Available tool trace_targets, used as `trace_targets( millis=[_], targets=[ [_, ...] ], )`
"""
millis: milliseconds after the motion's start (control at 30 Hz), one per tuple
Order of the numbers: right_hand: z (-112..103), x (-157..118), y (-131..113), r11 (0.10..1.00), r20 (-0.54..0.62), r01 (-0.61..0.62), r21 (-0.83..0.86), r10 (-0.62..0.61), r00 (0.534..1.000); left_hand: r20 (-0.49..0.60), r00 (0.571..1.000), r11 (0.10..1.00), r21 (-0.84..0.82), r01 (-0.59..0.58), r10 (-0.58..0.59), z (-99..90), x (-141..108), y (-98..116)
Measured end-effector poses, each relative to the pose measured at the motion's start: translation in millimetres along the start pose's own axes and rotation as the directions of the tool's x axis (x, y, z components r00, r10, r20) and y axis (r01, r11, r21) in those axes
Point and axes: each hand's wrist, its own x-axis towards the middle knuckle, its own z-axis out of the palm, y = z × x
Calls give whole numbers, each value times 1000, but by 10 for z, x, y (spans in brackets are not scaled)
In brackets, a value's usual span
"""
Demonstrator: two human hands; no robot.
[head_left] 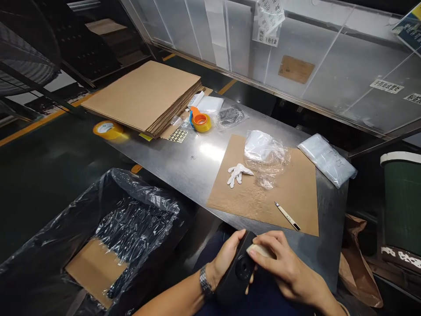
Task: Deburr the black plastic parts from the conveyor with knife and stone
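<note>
My left hand [226,256] is wrapped round a black rounded plastic part [234,273] with a circular recess on its face, held over my lap at the table's near edge. Pinched in my right hand [284,261] is a small off-white block [261,250], like an eraser or a pad; its lower end touches the black part. Beyond them on the cardboard sheet [230,197] lie a pale marked pen-like tool [287,216] with a dark tip and a white glove [239,174]. I cannot see the underside of the black part.
Clear plastic bags [263,151] lie on the cardboard, with a wrapped pack [327,159] to their right. A cardboard stack [144,96], a tape dispenser [200,120] and a yellow tape roll [108,130] sit farther left. A bin lined with black plastic [131,219] stands below left.
</note>
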Motion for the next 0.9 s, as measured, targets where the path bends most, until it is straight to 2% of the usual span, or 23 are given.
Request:
trace_targets(
  millis=[133, 267, 433, 567, 633, 767, 900],
  targets=[
    [-50, 38, 25, 998, 33, 64, 9, -64, 997, -12, 996, 993, 79, 89, -89, 17, 13, -5],
    [-111, -4, 37, 1000, 95, 27, -1, -27, 995, -72, 991, 992, 36, 118, -115, 19, 29, 9],
    [-142, 49, -19, 999, 100, 46, -23, -44, 994, -11, 992, 988, 93, 123, -122, 16, 50, 7],
    [-224, -71, -1, 999, 139, -6, -48, 12, 990, 85, 994, 997, 36, 66, -69, -20, 49, 38],
    [-264, -166, 26, 998, 111, -19, -56, 25, 993, 161, 986, 999, 5, 33, -34, -25, 45, 69],
    [-278, -241, 45, 995, -59, -64, -75, 60, 996, 289, 956, 998, -43, -48, 58, 22, 38, 130],
    [-217, -191, 35, 993, -128, -99, -71, 90, 988, 287, 957, 998, -60, -14, 31, 99, 31, 179]
  ],
)
